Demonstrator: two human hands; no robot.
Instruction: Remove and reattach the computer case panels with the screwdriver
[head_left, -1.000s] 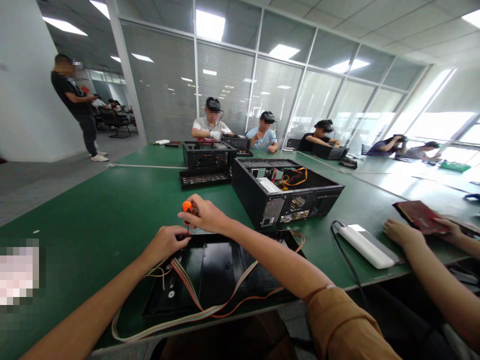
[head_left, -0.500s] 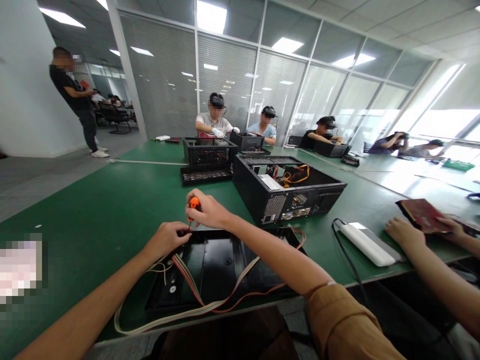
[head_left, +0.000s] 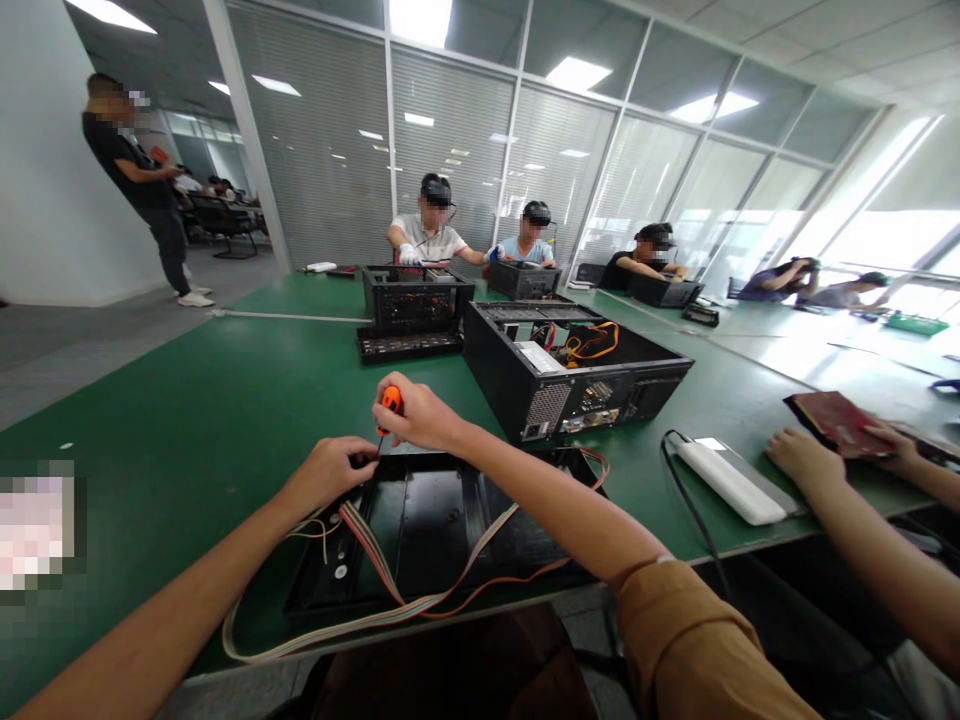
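My right hand (head_left: 416, 412) is closed around the orange and black handle of a screwdriver (head_left: 391, 399), held upright. Its thin shaft points down at the far left corner of a black computer case panel (head_left: 439, 530). Beside the shaft, my left hand (head_left: 337, 470) has its fingers bent together at that same corner; whatever they pinch is too small to make out. The panel lies with its hollow side up near the table edge. Several coloured ribbon wires (head_left: 420, 606) run from it and loop over its front edge.
Past the panel stands an open black computer case (head_left: 577, 375) with cables inside. To the right lie a white power bank (head_left: 739, 485) with a black cable and another person's hands holding a dark red object (head_left: 840, 425). Across the green table (head_left: 247, 400), several people work at other cases.
My hands stay at the panel corner with the screwdriver still upright. The view has shifted slightly. Across the table, a gloved person has spread their hands apart.
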